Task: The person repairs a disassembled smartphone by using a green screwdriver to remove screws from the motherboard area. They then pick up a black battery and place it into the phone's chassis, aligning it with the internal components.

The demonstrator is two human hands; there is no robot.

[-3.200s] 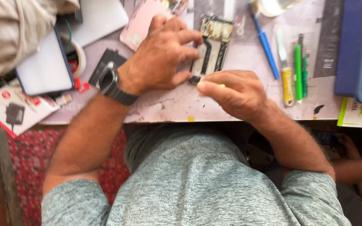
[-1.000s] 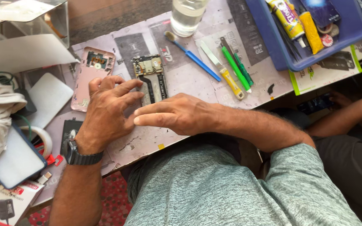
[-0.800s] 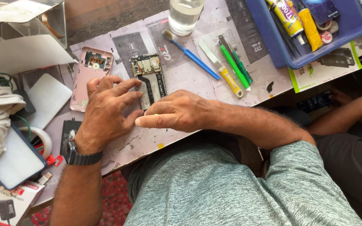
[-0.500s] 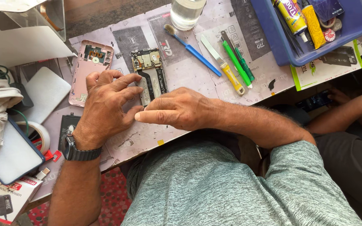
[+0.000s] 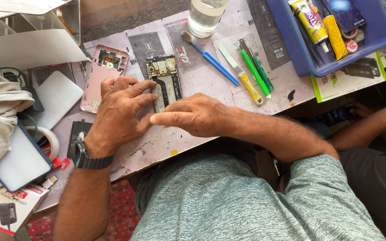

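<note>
Nearest the person, both forearms reached out over the work mat (image 5: pixel 157 147). The right hand (image 5: pixel 193 117) lay flat across the near end of the opened phone (image 5: pixel 164 80), fingers held together, the index finger pointing left and pressing down rather than pinching. The left hand (image 5: pixel 121 114), with a wristwatch (image 5: pixel 88 158) at the wrist, rested beside it with fingers spread, their tips on the phone's left edge; whether anything small sat under them could not be told. As for progress, the pink back cover (image 5: pixel 103 76) already lay off, just left of the phone, whose circuit board was exposed, so reassembly seemed still to come. Farther off lay a blue brush (image 5: pixel 211 58), a yellow-handled blade (image 5: pixel 242 76) and green tools (image 5: pixel 255 71).
</note>
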